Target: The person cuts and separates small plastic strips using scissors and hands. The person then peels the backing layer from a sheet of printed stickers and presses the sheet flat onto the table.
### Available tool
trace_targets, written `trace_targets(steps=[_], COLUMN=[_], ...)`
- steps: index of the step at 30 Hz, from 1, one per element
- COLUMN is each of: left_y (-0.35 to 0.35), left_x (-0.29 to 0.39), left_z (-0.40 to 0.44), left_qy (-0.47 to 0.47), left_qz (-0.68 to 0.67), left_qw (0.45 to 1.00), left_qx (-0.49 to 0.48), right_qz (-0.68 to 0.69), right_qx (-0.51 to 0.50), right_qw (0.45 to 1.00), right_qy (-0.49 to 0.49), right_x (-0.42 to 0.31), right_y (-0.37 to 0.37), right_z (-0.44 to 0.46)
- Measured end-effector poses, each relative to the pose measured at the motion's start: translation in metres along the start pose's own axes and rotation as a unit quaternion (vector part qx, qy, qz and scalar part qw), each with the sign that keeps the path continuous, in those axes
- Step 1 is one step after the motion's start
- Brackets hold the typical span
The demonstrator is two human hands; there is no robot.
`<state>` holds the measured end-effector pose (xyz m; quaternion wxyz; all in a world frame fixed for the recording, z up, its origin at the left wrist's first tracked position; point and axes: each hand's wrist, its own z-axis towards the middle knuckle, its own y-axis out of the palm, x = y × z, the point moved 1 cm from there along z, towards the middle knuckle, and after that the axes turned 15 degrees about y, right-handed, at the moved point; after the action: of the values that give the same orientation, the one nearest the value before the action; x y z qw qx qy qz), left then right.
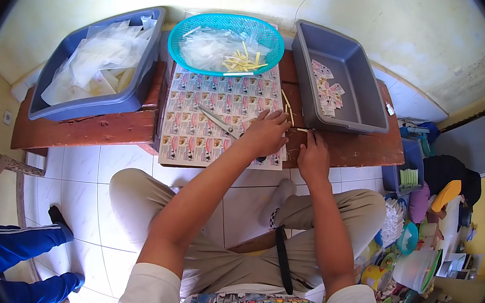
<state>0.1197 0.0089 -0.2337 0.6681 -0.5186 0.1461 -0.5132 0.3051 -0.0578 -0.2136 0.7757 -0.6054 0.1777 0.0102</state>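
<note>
Head view: the left hand lies across printed label sheets, beside the scissors; the right hand has fingertips at a short pale strip. I cannot tell whether either grips. Positioning this strip seems the current step, calling for a light fingertip pinch. Beyond sits the turquoise basket.

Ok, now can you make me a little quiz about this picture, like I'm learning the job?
1. True or false: the silver metal scissors lie on the paper sheets printed with colourful labels.
2. What holds the pile of thin yellow strips?
A) turquoise oval mesh basket
B) round red bowl
C) brown cardboard box
3. Fill the gap: small cut printed labels lie in the grey rectangular plastic tub on the person's ___ side.
Key: 1 true; 2 A; 3 right.
</note>
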Motion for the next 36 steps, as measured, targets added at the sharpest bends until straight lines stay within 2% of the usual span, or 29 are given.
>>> trace_targets(steps=[2,4,8,11,17,19,26,28,32,36], left_y=[0.009,0.009,0.0,-0.005,0.0,-0.002,-0.003,-0.004,-0.005,0.0], left_x=[-0.002,-0.001,0.002,0.002,-0.005,-0.007,-0.013,-0.014,-0.015,-0.025], left_z=[-0.005,-0.008,-0.006,-0.003,-0.002,-0.002,0.0,0.002,0.008,0.013], left_qy=[0.006,0.033,0.037,0.027,-0.006,-0.029,-0.021,-0.024,-0.017,-0.019], left_qz=[0.021,0.057,0.023,-0.02,0.033,0.023,0.016,0.012,0.007,0.007], left_qw=[1.0,0.998,0.999,0.999,0.998,0.998,0.998,0.998,0.997,0.996], left_qx=[0.005,-0.001,-0.011,-0.006,0.048,0.048,0.052,0.06,0.076,0.087], right_qz=[-0.023,-0.002,0.044,0.071,0.109,0.066,0.043,0.049,0.069,0.069], right_qx=[-0.014,0.0,-0.023,-0.008,-0.022,0.008,-0.027,-0.051,-0.042,-0.022], right_qw=[1.0,0.999,0.997,0.997,0.992,0.989,0.988,0.989,0.99,0.984], right_qy=[0.005,-0.045,-0.052,-0.038,-0.063,-0.135,-0.149,-0.127,-0.114,-0.16], right_x=[0.0,-0.003,-0.011,-0.012,-0.015,-0.017,-0.011,-0.012,-0.019,-0.022], right_y=[0.008,0.01,0.004,-0.001,0.01,0.019,0.013,0.009,0.008,0.017], right_z=[0.0,-0.003,-0.008,-0.006,0.011,0.016,0.002,-0.002,0.002,0.011])
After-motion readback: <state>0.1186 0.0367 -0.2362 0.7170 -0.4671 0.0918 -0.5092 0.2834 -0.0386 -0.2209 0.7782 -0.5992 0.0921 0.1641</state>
